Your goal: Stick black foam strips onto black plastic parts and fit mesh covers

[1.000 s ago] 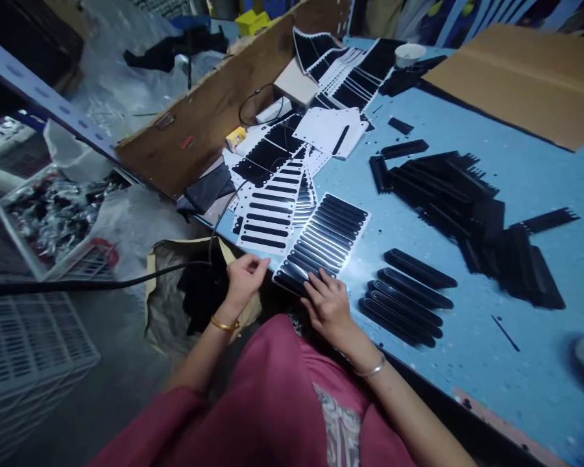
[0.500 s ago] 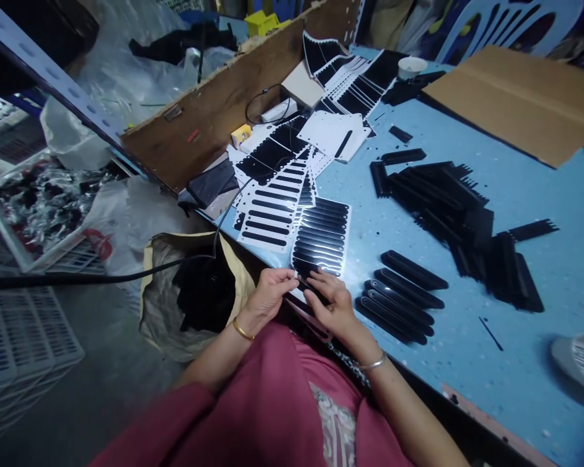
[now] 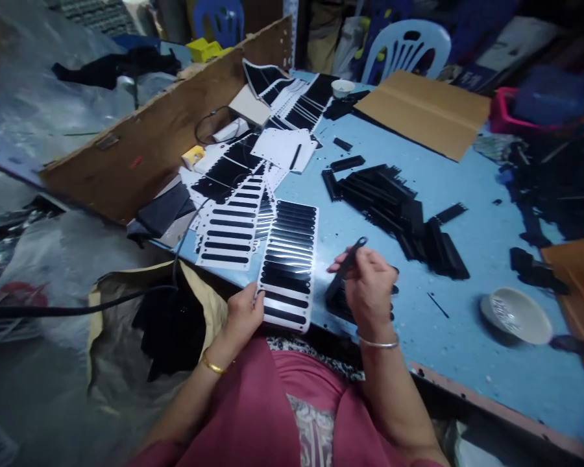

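Observation:
My left hand pinches the lower left edge of a white sheet bearing rows of black strips, at the table's front edge. Raised over the table to the right, my right hand grips a black strip with a rounded, holed end pointing up. Under that hand lie several black pieces, partly hidden by it. Another sheet with spaced black strips lies left of the first one.
A heap of black pieces lies mid-table. Cardboard is at the back, a white bowl at right. An open bag with black material stands left, below a wooden board. A black cable crosses at left.
The view has turned right. My right hand has moved away from the sheet to the right and now holds up a black strip. My left hand stays at the sheet's edge.

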{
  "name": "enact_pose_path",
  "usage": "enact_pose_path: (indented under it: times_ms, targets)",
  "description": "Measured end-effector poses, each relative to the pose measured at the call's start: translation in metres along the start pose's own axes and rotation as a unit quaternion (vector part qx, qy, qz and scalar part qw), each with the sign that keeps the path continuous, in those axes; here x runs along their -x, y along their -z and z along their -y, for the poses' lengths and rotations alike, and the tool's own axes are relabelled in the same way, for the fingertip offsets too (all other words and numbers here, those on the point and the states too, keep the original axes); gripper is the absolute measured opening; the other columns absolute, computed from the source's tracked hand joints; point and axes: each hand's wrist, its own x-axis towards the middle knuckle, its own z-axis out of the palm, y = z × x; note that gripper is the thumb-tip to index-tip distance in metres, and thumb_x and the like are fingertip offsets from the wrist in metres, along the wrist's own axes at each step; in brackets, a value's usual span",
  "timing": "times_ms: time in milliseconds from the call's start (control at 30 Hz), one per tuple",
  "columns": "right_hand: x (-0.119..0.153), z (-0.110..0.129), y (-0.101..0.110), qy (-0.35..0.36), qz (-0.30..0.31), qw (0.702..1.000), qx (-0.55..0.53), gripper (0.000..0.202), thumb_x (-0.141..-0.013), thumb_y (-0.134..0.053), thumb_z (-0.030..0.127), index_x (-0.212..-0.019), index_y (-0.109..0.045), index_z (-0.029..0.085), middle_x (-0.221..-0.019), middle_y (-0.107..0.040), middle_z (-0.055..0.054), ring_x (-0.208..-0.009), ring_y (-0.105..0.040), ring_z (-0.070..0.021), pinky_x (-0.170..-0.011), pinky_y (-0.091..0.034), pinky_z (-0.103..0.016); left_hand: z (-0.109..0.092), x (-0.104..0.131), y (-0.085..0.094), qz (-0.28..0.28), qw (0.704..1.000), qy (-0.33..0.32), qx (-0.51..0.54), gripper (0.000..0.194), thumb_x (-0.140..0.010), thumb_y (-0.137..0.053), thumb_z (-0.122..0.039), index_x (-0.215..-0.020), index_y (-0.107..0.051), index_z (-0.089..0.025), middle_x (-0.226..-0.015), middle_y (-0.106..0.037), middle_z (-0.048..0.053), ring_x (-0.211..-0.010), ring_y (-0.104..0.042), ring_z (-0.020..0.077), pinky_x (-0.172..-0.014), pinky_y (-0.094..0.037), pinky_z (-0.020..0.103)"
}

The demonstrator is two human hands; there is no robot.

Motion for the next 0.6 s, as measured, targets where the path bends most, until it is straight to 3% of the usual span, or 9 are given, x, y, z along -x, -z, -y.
enact_pose_path:
  times_ms: [100, 200, 233, 267, 300, 367, 433, 500, 600]
  targets:
    - [-0.013, 0.037, 0.032, 0.125, -0.044, 0.982, 0.132, 0.024, -0.091, -0.061, 0.040, -0.084, -0.067, 0.018, -0.067, -0.065, 0.001, -0.057, -0.062, -0.0123, -0.054, -0.051, -0.026, -0.010, -0.023, 0.003, -0.066, 0.978, -0.125, -0.155, 0.023, -0.077, -0.065, -0.033, -0.090, -0.072, -0.016, -0.077, -0.070, 0.010, -0.073, -0.064, 0.0238, -0.073, -0.049, 0.033]
    - [-0.006, 0.044, 0.054, 0.174, 0.018, 0.939, 0.297, 0.023, -0.095, -0.054, 0.031, -0.079, -0.067, 0.019, -0.064, -0.065, 0.000, -0.057, -0.062, -0.0135, -0.053, -0.050, -0.026, -0.045, -0.041, -0.010, -0.098, 0.975, -0.167, -0.106, 0.023, -0.074, -0.073, -0.037, -0.084, -0.072, -0.017, -0.078, -0.070, 0.010, -0.073, -0.063, 0.0231, -0.073, -0.049, 0.033]
    - [-0.001, 0.040, 0.058, 0.200, 0.049, 0.918, 0.339, 0.023, -0.096, -0.051, 0.027, -0.081, -0.067, 0.019, -0.064, -0.065, -0.001, -0.057, -0.062, -0.0142, -0.053, -0.050, -0.026, -0.061, -0.044, -0.019, -0.066, 0.983, -0.160, -0.056, 0.023, -0.075, -0.073, -0.039, -0.078, -0.071, -0.017, -0.072, -0.069, 0.008, -0.067, -0.062, 0.0205, -0.069, -0.049, 0.031]
    - [0.004, 0.035, 0.060, 0.236, 0.083, 0.892, 0.376, 0.021, -0.096, -0.049, 0.022, -0.085, -0.067, 0.019, -0.065, -0.066, -0.002, -0.057, -0.063, -0.0152, -0.053, -0.051, -0.027, -0.077, -0.045, -0.029, 0.004, 0.990, -0.139, 0.006, 0.025, -0.078, -0.071, -0.042, -0.072, -0.069, -0.017, -0.065, -0.066, 0.006, -0.060, -0.059, 0.0175, -0.063, -0.048, 0.029]
    - [0.009, 0.029, 0.060, 0.281, 0.117, 0.861, 0.408, 0.020, -0.095, -0.048, 0.017, -0.090, -0.067, 0.018, -0.067, -0.066, -0.004, -0.059, -0.063, -0.0163, -0.055, -0.051, -0.028, -0.092, -0.044, -0.041, 0.109, 0.985, -0.105, 0.076, 0.031, -0.081, -0.068, -0.044, -0.066, -0.067, -0.017, -0.060, -0.064, 0.005, -0.054, -0.057, 0.0151, -0.057, -0.046, 0.026]
    - [0.017, 0.020, 0.061, 0.359, 0.179, 0.797, 0.452, 0.027, -0.093, -0.044, 0.009, -0.106, -0.066, 0.013, -0.071, -0.066, -0.007, -0.062, -0.062, -0.0188, -0.057, -0.052, -0.031, -0.117, -0.042, -0.063, 0.293, 0.933, -0.006, 0.207, 0.040, -0.083, -0.064, -0.047, -0.060, -0.064, -0.015, -0.054, -0.062, 0.004, -0.045, -0.052, 0.0114, -0.046, -0.039, 0.023]
    - [0.020, 0.018, 0.066, 0.391, 0.210, 0.763, 0.470, 0.037, -0.091, -0.039, 0.006, -0.122, -0.060, 0.009, -0.075, -0.066, -0.010, -0.066, -0.062, -0.0205, -0.059, -0.053, -0.034, -0.132, -0.041, -0.082, 0.389, 0.870, 0.075, 0.292, 0.038, -0.078, -0.071, -0.046, -0.061, -0.064, -0.013, -0.055, -0.063, 0.004, -0.043, -0.052, 0.0093, -0.043, -0.035, 0.020]
    - [0.019, 0.024, 0.077, 0.378, 0.211, 0.769, 0.470, 0.038, -0.093, -0.042, 0.009, -0.128, -0.057, 0.010, -0.081, -0.068, -0.011, -0.071, -0.064, -0.0211, -0.062, -0.054, -0.034, -0.138, -0.044, -0.093, 0.434, 0.831, 0.127, 0.325, 0.034, -0.071, -0.078, -0.041, -0.065, -0.065, -0.011, -0.057, -0.065, 0.006, -0.045, -0.054, 0.0093, -0.043, -0.034, 0.019]
    - [0.010, 0.037, 0.102, 0.326, 0.196, 0.813, 0.442, 0.027, -0.091, -0.060, 0.019, -0.118, -0.064, 0.015, -0.085, -0.070, -0.009, -0.074, -0.066, -0.0196, -0.065, -0.056, -0.032, -0.136, -0.053, -0.101, 0.449, 0.819, 0.163, 0.318, 0.032, -0.067, -0.081, -0.037, -0.069, -0.066, -0.009, -0.058, -0.067, 0.008, -0.045, -0.057, 0.0101, -0.042, -0.035, 0.018]
